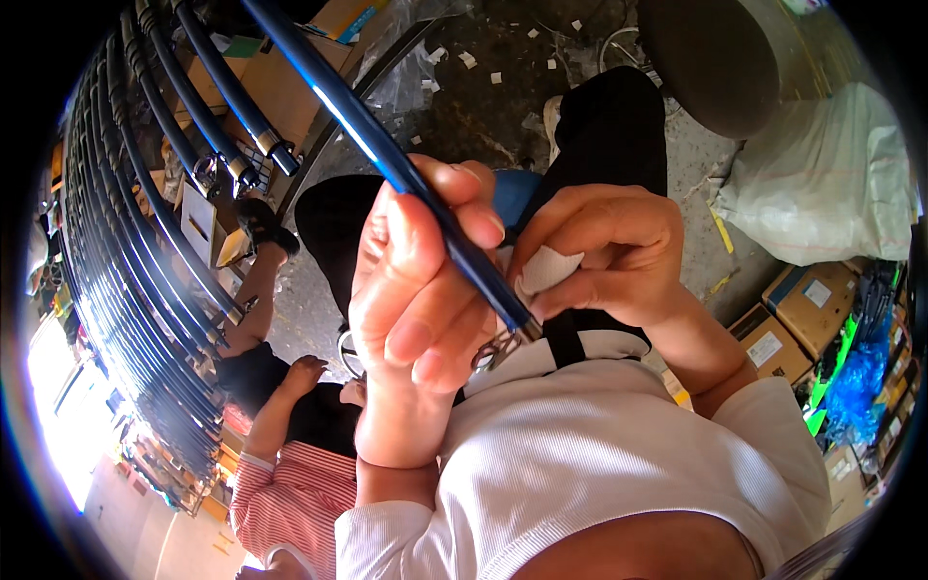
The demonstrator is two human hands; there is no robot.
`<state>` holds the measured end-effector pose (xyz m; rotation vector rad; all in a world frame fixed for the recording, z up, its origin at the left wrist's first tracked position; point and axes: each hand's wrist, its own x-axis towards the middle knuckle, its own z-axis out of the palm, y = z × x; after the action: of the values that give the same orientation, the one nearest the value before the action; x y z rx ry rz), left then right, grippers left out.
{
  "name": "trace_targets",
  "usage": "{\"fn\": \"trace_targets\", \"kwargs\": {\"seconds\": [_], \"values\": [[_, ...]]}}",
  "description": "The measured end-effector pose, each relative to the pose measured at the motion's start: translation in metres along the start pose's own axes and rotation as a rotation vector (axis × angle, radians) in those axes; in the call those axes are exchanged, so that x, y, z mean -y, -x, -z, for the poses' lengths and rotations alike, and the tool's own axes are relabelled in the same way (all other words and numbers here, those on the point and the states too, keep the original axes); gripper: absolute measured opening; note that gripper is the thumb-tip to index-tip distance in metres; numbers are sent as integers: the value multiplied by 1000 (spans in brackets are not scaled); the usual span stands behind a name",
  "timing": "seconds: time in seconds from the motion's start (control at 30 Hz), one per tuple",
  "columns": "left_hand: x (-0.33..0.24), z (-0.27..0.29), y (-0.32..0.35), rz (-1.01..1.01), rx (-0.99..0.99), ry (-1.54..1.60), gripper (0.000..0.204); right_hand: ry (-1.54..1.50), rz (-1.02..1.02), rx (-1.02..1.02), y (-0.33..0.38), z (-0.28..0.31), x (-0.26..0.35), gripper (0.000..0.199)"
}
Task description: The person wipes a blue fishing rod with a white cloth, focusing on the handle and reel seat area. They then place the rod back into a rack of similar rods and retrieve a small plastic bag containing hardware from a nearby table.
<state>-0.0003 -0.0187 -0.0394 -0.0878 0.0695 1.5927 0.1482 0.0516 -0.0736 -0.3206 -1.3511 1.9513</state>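
Observation:
A glossy dark blue fishing rod [353, 121] slants from the upper left down to the middle. My left hand [411, 290] is closed round it near its lower end, thumb and fingers on either side. A metal-looking ring guide [493, 350] shows by that end, just below my left fingers. My right hand [619, 246] pinches a small white textured piece [549, 269], paper or cloth, between thumb and fingers, close beside the rod. Its fingertips near the rod are partly hidden, so I cannot tell whether they touch it.
Many similar dark rods [159, 203] line the left side. A person in a striped shirt [295, 493] sits at the lower left. White scraps [468, 60] dot the floor ahead. At the right are a white woven sack [822, 184], cardboard boxes [812, 295] and blue plastic [858, 394].

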Motion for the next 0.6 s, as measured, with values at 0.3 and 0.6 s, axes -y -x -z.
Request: {"fn": "trace_targets", "kwargs": {"seconds": [0.3,0.6], "values": [[2,-9,1,-46,-68,-21,25,453,236,11,-13,19,28,21],[5,-19,2,-85,-245,-288,14,597,353,60,-11,-13,42,31]]}}
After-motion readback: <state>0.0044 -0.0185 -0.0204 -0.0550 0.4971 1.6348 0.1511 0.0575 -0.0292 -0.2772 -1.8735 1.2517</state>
